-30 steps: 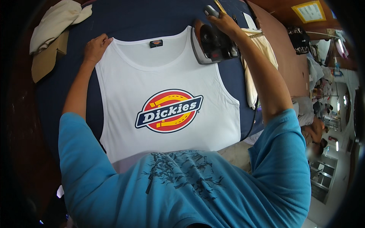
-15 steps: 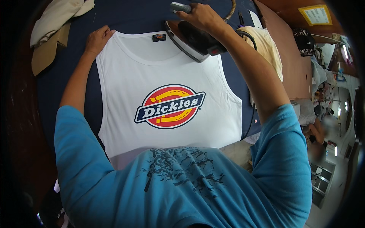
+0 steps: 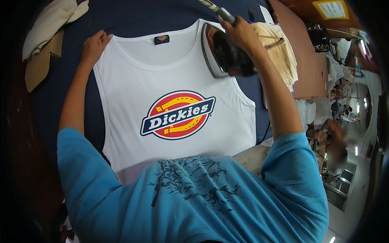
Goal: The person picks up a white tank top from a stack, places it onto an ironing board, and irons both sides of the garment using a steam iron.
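A white tank top (image 3: 121, 91) with a red, yellow and navy print lies spread on a dark blue cloth surface (image 3: 133, 16), its neckline on the far side. A small dark label (image 3: 161, 39) shows inside the neck. My left hand (image 3: 94, 47) is closed on the tip of the left shoulder strap. In my right hand (image 3: 242, 35) is the handle of a dark iron (image 3: 233, 58). The iron is over the right shoulder strap, blurred by motion, its metal edge to the left. Whether it presses on the cloth I cannot tell.
Cream cloth (image 3: 50, 26) and a cardboard piece (image 3: 38, 71) lie at the far left. To the right of the iron are a pale yellow cloth (image 3: 279, 54) and a brown board (image 3: 306, 69). A blurred person (image 3: 337, 139) is farther off at the right.
My right hand has moved the iron rightward from the neckline onto the right strap, uncovering the neckline's right side. My left hand keeps hold of the left strap.
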A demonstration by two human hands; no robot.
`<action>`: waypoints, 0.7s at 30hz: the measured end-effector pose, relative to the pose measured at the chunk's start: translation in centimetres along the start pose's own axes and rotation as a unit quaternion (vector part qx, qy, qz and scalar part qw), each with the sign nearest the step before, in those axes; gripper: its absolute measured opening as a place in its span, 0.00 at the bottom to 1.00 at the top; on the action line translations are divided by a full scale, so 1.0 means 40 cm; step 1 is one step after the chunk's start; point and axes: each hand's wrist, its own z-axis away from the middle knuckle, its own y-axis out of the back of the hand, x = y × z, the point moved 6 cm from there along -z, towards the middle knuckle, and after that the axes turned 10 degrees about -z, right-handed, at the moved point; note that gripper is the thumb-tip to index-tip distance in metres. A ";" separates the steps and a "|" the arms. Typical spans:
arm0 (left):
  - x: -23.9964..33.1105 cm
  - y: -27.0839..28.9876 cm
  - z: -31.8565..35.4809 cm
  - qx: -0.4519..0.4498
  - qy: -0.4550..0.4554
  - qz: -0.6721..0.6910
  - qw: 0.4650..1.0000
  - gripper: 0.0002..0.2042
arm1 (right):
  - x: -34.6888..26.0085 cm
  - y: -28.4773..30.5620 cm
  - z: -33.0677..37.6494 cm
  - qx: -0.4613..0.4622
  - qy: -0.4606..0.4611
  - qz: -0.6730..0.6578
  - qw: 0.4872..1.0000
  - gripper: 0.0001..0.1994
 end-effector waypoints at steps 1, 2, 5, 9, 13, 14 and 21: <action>0.007 0.005 -0.008 -0.001 0.002 -0.003 1.000 0.18 | 0.015 -0.007 -0.048 0.019 0.009 0.006 1.000 0.28; 0.005 0.011 -0.002 -0.004 0.010 -0.011 1.000 0.18 | -0.006 -0.005 -0.089 -0.007 -0.019 0.017 1.000 0.28; 0.047 0.018 -0.036 -0.058 0.009 -0.050 0.997 0.17 | 0.097 -0.059 -0.248 -0.025 0.151 0.230 0.961 0.12; 0.083 0.028 -0.055 -0.118 0.065 -0.137 0.981 0.09 | 0.078 -0.025 -0.139 0.036 -0.023 0.013 0.999 0.20; 0.308 -0.031 -0.043 0.130 -0.113 -0.015 0.985 0.13 | 0.009 0.020 0.146 -0.149 0.054 -0.003 0.987 0.25; 0.421 -0.064 -0.040 0.089 -0.141 0.079 0.983 0.16 | 0.034 0.036 0.206 -0.179 0.024 -0.005 0.983 0.26; 0.807 -0.264 -0.063 -0.011 -0.270 -0.126 0.955 0.22 | 0.104 0.138 0.493 -0.071 -0.144 0.029 0.987 0.24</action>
